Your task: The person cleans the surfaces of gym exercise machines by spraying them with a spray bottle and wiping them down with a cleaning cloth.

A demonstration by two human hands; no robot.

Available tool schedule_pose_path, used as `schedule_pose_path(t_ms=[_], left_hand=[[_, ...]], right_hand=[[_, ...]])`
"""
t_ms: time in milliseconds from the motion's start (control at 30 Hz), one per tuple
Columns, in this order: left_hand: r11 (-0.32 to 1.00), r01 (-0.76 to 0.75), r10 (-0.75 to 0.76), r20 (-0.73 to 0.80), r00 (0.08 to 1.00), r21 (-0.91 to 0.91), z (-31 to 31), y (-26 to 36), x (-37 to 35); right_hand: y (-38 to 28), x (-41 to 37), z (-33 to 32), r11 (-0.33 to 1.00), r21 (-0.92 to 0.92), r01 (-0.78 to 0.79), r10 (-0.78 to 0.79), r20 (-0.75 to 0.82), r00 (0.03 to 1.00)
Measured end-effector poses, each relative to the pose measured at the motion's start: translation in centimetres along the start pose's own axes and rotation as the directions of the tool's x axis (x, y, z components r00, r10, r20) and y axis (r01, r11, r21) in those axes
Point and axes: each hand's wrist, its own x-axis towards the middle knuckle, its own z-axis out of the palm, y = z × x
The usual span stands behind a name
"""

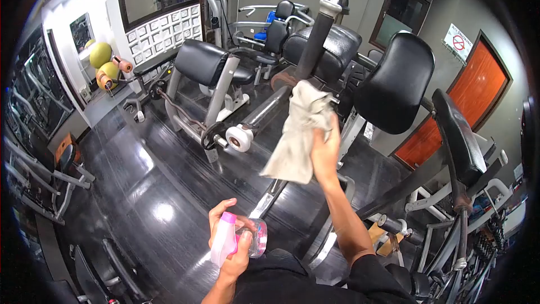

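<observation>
Low in the middle of the view, my left hand (241, 256) is wrapped round a spray bottle (259, 237) with a pink and white trigger head and a clear body. Farther forward, my right hand (326, 149) grips a pale grey-beige cloth (301, 135) that hangs down from the fingers. The cloth overlaps the metal arm of a gym machine, close by its dark upright roller post (315, 45) with a white end cap. A second bar with a white end cap (240, 138) reaches out to the left of the cloth.
Black padded seats (396, 81) and a preacher-curl bench (201, 62) with a curl bar surround the work spot. More machines stand at right, near an orange door (478, 95). Exercise balls (101, 55) sit at far left. The floor (152, 191) is dark and shiny.
</observation>
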Motion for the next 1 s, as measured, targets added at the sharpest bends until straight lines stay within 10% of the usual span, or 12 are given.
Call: schedule_pose_path(t_ms=[133,300,367,700,833,1000], left_hand=[[1.000,0.009,-0.009,-0.018,1.000,0.003,0.4,0.5,-0.9],[0.999,0.041,-0.041,0.006,0.999,0.015,1.3,1.9,-2.0],[0.999,0.044,-0.045,0.030,0.999,0.029,1.4,2.4,-2.8],[0.992,0.061,-0.071,0.092,0.993,0.110,0.6,3.4,-6.4],[0.992,0.130,-0.130,0.044,0.991,0.004,0.6,4.5,-7.2],[0.982,0.190,-0.190,0.023,0.981,0.008,-0.2,4.3,-7.8]], right_hand=[[-2.2,2.5,-0.1,0.984,0.058,0.171,-0.157,-0.196,0.968],[-3.5,3.2,3.2,0.885,-0.123,0.449,-0.397,0.306,0.865],[-3.1,0.7,4.7,0.837,-0.205,0.507,-0.454,0.255,0.854],[-2.5,-6.9,1.5,0.988,0.143,0.064,-0.123,0.454,0.883],[-3.8,-6.7,1.6,0.942,0.331,-0.052,-0.027,0.229,0.973],[-6.0,-2.9,2.9,0.941,0.291,0.170,-0.177,-0.003,0.984]])
